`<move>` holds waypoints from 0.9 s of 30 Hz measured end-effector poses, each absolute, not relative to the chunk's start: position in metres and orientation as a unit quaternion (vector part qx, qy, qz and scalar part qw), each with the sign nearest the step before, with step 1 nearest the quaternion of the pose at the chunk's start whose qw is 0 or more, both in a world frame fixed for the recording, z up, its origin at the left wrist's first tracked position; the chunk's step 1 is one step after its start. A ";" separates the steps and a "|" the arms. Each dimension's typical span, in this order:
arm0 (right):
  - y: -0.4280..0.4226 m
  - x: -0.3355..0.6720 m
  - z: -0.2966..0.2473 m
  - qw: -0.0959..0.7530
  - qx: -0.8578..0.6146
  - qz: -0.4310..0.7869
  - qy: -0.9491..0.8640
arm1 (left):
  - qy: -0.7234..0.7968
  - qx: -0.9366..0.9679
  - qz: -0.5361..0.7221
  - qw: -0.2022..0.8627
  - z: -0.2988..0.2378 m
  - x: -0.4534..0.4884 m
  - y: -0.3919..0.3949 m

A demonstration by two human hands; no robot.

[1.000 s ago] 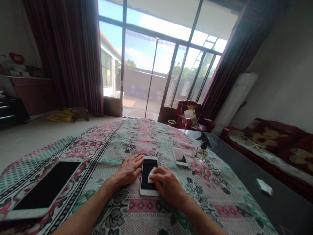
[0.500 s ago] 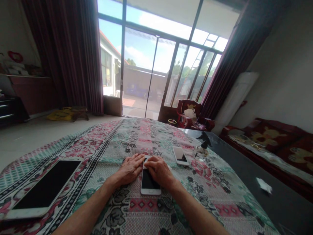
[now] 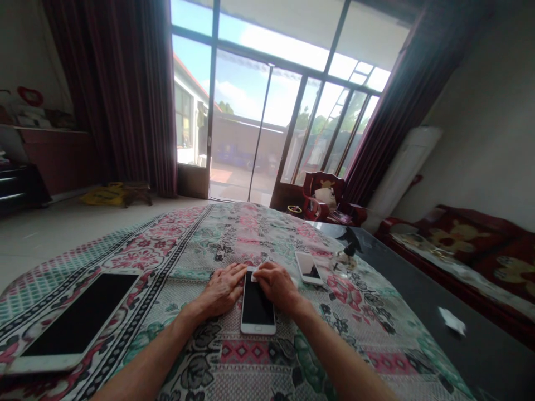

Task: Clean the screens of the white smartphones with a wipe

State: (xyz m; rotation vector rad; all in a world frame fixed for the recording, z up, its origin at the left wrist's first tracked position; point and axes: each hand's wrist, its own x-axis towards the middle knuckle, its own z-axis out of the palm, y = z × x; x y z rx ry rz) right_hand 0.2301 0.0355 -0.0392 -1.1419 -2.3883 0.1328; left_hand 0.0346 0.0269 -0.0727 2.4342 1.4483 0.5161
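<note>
A white phone [image 3: 258,309] with a dark screen lies face up on the patterned tablecloth in front of me. My left hand [image 3: 224,285] lies flat beside its upper left edge, fingers stretched out and the tips touching the phone. Bent over the upper right part of the screen, my right hand [image 3: 278,284] pinches a small white tissue [image 3: 254,276] against the glass. Most of that tissue is hidden under the fingers. To the right of this hand lies a second, smaller white phone [image 3: 309,268], and a large white tablet [image 3: 79,320] with a black screen rests at the left.
A clear glass dish [image 3: 343,262] stands beyond the smaller phone. A crumpled white paper [image 3: 452,321] lies on the dark tabletop [image 3: 422,301] at the right. Further back are a red wooden chair [image 3: 324,192], a sofa [image 3: 463,234] and glass doors [image 3: 251,128].
My right hand has slid slightly to the right across the upper screen with the tissue, uncovering more of the glass. The left hand stays in place.
</note>
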 end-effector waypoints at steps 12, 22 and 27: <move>0.034 0.244 -0.040 0.265 -0.411 0.049 -0.871 | 0.507 0.838 0.165 0.121 -0.067 0.037 0.026; 0.033 0.252 -0.055 0.364 -0.440 0.087 -0.816 | 0.494 0.841 0.183 0.123 -0.068 0.036 0.025; 0.037 0.254 -0.060 0.394 -0.398 0.133 -0.818 | 0.498 0.836 0.191 0.131 -0.064 0.036 0.024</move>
